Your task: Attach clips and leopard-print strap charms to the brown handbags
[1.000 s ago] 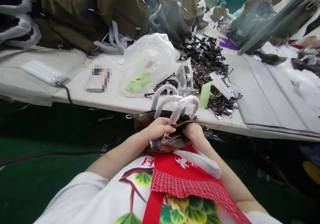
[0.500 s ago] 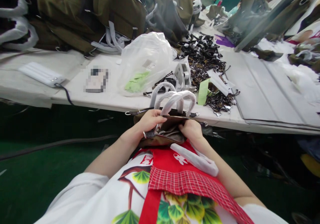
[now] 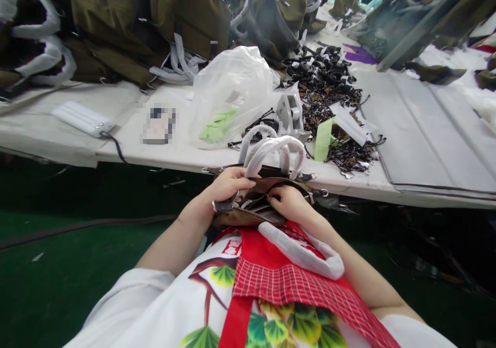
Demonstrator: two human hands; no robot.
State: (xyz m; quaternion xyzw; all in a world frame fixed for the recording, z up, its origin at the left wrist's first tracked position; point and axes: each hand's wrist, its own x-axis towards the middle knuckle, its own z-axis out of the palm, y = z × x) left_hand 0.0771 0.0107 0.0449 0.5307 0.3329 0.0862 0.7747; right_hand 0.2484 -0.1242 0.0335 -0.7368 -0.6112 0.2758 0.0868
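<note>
An olive-brown bag [image 3: 248, 217] rests between my body and the table's front edge, its zipped top gaping open. White-wrapped handles [image 3: 276, 146] rise from its far side, and another wrapped handle [image 3: 302, 250] hangs over my red apron. My left hand [image 3: 232, 183] pinches the bag's upper rim at the left, thumb inside the opening. At the right side of the opening is my right hand [image 3: 289, 201], its fingers curled and reaching into the bag. Its fingertips are near the lining; whether they hold anything is too small to tell.
On the white table [image 3: 178, 154] lie a phone [image 3: 158, 125], a white power strip [image 3: 83, 118], a clear plastic bag [image 3: 232, 94] with green slips and a heap of dark straps [image 3: 325, 89]. Olive bags [image 3: 116, 22] are piled behind. A slanted pole [image 3: 422, 32] stands at right.
My right hand has moved left and deeper into the bag's opening. The bag's mouth is spread wider. The camera view has shifted slightly, so the table items appear farther right.
</note>
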